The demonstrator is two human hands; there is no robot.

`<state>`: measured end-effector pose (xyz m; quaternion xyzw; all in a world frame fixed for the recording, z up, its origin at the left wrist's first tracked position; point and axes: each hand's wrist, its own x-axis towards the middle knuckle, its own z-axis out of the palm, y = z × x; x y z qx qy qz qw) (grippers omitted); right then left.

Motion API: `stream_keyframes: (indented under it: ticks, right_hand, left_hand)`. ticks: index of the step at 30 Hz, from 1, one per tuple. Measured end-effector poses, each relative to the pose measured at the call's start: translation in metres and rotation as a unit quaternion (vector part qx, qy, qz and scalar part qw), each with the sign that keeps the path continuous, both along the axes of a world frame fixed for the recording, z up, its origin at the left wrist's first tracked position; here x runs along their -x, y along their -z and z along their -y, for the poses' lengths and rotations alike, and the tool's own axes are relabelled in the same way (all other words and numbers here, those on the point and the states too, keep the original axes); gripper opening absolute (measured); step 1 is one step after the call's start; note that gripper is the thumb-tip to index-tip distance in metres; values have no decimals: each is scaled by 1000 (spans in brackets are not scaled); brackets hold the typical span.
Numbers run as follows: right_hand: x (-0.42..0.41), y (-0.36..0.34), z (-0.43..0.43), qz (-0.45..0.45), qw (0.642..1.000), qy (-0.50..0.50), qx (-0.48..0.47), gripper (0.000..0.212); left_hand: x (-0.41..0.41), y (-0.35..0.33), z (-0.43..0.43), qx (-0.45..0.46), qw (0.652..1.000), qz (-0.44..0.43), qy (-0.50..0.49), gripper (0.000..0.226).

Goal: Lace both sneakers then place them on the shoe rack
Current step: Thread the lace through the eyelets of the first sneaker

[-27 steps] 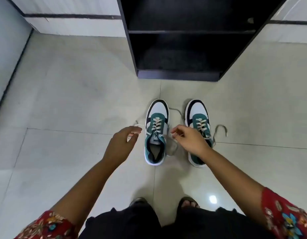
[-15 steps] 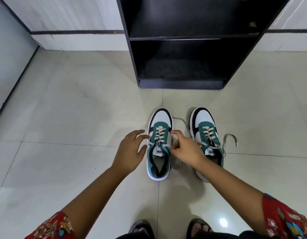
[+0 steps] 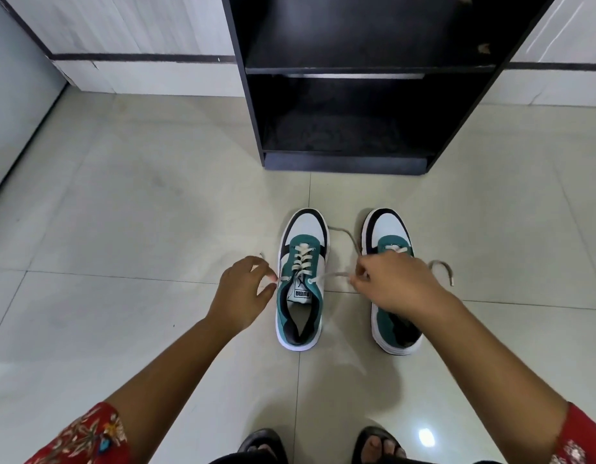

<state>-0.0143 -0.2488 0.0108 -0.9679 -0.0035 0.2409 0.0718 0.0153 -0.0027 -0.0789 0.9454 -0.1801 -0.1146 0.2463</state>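
Observation:
Two teal, white and black sneakers stand side by side on the tiled floor, toes toward the rack. The left sneaker (image 3: 301,279) has a cream lace crossed up to its top eyelets. My left hand (image 3: 243,293) pinches the lace end at the shoe's left side. My right hand (image 3: 393,283) grips the other lace end, pulled taut to the right, and covers the middle of the right sneaker (image 3: 390,236). The right sneaker's loose lace (image 3: 444,267) curls on the floor on both sides of it. The black shoe rack (image 3: 347,95) stands just beyond, its shelves bare.
White tiled walls run behind the rack, and a pale wall closes the left side. My feet in dark sandals (image 3: 263,447) show at the bottom edge. Open tiled floor (image 3: 139,212) lies left and right of the sneakers.
My right hand has moved right, drawing the left sneaker's lace tight. My left hand has closed on the lace end at the shoe's left side. The view has tilted up.

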Motion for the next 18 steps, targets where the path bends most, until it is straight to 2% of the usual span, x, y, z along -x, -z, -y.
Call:
stream_keyframes:
  ticks: [2, 4, 8, 12, 15, 16, 18]
  right_hand:
    - [0, 9, -8, 17, 999, -32, 1, 37]
    - [-4, 23, -18, 67, 995, -28, -62, 37]
    - [-9, 47, -37, 69, 985, -27, -156, 34]
    - [-5, 59, -38, 93, 978, -5, -184, 34]
    - [-3, 62, -32, 85, 977, 22, -194, 28]
    - [-3, 62, -32, 81, 980, 16, -183, 23]
    - [-3, 63, -33, 56, 981, 8, -187, 26]
  left_hand:
    - [-1, 1, 1, 9, 1000, -7, 14, 15]
    - [-3, 0, 3, 31, 999, -13, 20, 17]
    - [-5, 1, 7, 21, 999, 8, 38, 14]
    - [-3, -1, 6, 33, 999, 6, 0, 15]
    - [0, -6, 8, 35, 999, -31, -16, 21]
    - [-1, -7, 9, 39, 999, -30, -16, 21]
    - [-4, -8, 13, 46, 999, -17, -14, 17]
